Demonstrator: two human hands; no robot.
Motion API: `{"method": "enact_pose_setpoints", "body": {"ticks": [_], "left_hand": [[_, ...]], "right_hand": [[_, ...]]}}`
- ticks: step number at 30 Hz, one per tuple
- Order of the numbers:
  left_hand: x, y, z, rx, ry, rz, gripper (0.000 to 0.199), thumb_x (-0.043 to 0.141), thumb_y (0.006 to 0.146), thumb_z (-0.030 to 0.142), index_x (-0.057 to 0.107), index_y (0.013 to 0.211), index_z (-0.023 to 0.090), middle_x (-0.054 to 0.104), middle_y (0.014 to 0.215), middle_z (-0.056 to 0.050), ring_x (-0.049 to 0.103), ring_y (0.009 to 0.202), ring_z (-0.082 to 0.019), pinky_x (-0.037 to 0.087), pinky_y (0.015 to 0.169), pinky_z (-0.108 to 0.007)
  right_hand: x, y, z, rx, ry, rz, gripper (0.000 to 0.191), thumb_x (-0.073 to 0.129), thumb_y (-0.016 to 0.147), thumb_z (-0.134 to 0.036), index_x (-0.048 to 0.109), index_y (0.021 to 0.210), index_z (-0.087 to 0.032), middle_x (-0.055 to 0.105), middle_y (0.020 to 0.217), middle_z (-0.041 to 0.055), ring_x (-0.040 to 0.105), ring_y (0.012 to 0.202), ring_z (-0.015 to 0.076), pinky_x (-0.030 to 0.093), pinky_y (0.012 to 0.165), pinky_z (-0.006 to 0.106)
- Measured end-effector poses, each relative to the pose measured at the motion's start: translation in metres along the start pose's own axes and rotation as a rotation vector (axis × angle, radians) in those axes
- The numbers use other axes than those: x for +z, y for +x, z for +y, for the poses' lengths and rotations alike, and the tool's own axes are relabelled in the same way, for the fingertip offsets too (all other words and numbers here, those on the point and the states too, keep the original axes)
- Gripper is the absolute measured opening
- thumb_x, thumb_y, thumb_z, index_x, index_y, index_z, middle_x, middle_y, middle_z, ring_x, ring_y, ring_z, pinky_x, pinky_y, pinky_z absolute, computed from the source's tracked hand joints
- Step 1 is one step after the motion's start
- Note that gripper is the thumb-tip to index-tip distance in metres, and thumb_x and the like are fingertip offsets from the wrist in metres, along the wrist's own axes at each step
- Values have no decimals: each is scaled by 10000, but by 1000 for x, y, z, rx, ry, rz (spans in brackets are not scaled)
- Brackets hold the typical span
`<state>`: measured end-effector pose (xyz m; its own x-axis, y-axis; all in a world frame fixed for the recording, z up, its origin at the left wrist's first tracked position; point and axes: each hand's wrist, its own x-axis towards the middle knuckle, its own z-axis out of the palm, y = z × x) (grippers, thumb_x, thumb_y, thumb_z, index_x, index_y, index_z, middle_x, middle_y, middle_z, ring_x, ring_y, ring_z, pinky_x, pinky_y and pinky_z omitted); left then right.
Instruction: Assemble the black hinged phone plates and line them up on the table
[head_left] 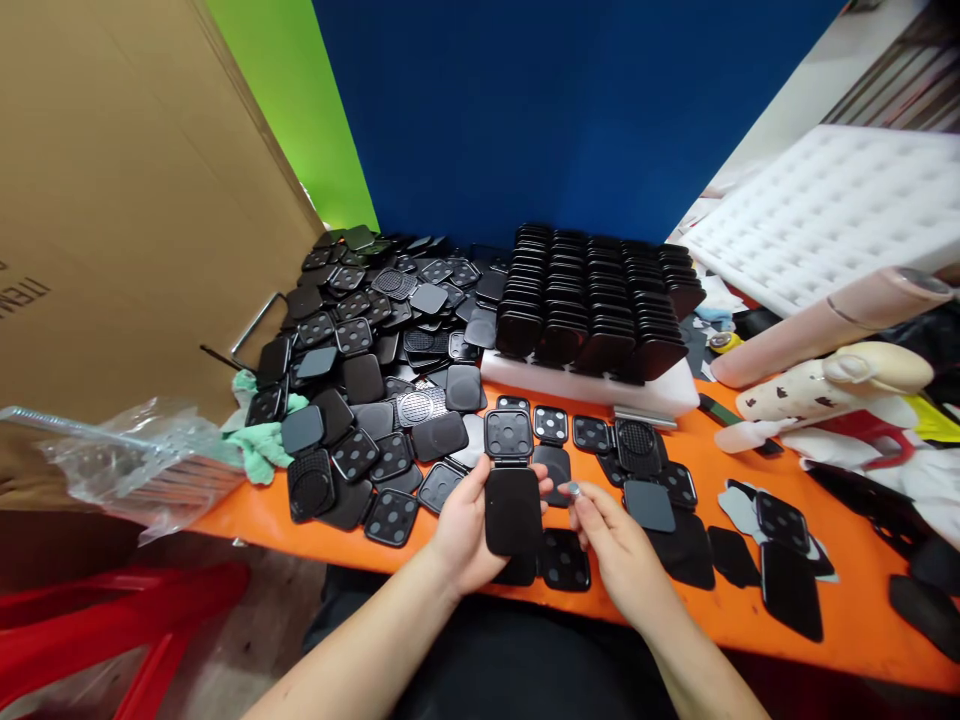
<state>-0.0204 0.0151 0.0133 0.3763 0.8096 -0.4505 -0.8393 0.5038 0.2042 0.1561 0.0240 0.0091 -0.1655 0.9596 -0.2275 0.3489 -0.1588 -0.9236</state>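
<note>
My left hand (465,528) is closed around a black hinged compact case (513,512). The case lies unfolded: its plain dark half faces up over the palm, and the half marked with round spots points away from me. Just to the right, my right hand (616,540) pinches a small silvery round piece (574,489) between thumb and fingers, apart from the case. Under and beside my hands lie more black cases, among them a spotted one (565,560) at the table's front edge.
Loose black cases (364,380) are heaped on the left of the orange table (720,600). Stacked rows of cases (592,300) stand on white foam (600,385) at the back. A green cloth (259,445), plastic-wrapped rack (165,465) and cardboard (135,200) flank the left; a pale roll (825,325) lies right.
</note>
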Motion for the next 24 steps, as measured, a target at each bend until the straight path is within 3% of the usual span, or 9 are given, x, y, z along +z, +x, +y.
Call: {"method": "enact_pose_setpoints", "body": {"ticks": [3, 5, 7, 10, 13, 16, 20, 24], "left_hand": [[-4, 0, -5, 14, 115, 8, 533, 374, 910, 468, 650, 1033, 29, 708, 890, -164, 661, 783, -211, 466, 747, -275], [-7, -1, -11, 73, 290, -9, 472, 450, 885, 440, 617, 1124, 69, 702, 953, -144, 657, 789, -217, 467, 744, -287], [-8, -3, -16, 190, 551, -26, 428, 573, 832, 318, 560, 1226, 151, 657, 1120, -101, 630, 925, -233, 439, 849, -310], [-7, -9, -23, 356, 960, -41, 563, 597, 793, 147, 453, 1325, 261, 474, 1370, -20, 425, 1236, -243, 252, 1060, -327], [-2, -18, -25, 425, 1218, -29, 561, 512, 833, 127, 392, 1357, 290, 443, 1389, -17, 363, 1274, -241, 198, 1086, -352], [2, -23, -25, 437, 1275, -29, 563, 485, 834, 117, 386, 1361, 289, 496, 1331, -49, 432, 1204, -263, 252, 1059, -389], [3, -24, -25, 468, 1301, -32, 587, 474, 816, 88, 382, 1366, 272, 508, 1321, -57, 440, 1195, -275, 239, 1068, -422], [2, -24, -23, 413, 1345, -41, 635, 454, 812, 71, 309, 1397, 270, 460, 1373, -49, 411, 1240, -281, 230, 1073, -442]], "right_hand": [[1, 2, -4, -16, -60, -7, 382, 445, 864, -515, 624, 1035, -223, 657, 995, 75, 582, 912, 241, 446, 791, 335], [1, 3, -8, -40, -101, -6, 344, 443, 874, -487, 621, 1022, -233, 656, 1046, 70, 575, 986, 254, 442, 822, 339], [0, 3, -16, -83, -170, -25, 306, 428, 888, -455, 620, 992, -240, 665, 998, 62, 589, 961, 248, 448, 800, 330], [-2, 0, -30, -154, -325, -42, 269, 396, 914, -391, 610, 965, -236, 655, 958, 64, 596, 915, 232, 439, 772, 319], [-4, -3, -41, -207, -497, -48, 260, 368, 926, -334, 608, 931, -235, 641, 904, 62, 593, 822, 212, 425, 713, 312], [-5, -1, -44, -242, -589, -103, 272, 342, 926, -293, 599, 857, -235, 614, 811, 44, 571, 718, 190, 402, 635, 295], [-6, 1, -43, -252, -533, -168, 261, 324, 928, -282, 545, 800, -229, 588, 782, 35, 555, 703, 181, 389, 622, 283], [-6, -1, -43, -254, -470, -233, 156, 451, 888, -340, 535, 817, -230, 579, 782, 16, 542, 697, 172, 380, 607, 266]]}}
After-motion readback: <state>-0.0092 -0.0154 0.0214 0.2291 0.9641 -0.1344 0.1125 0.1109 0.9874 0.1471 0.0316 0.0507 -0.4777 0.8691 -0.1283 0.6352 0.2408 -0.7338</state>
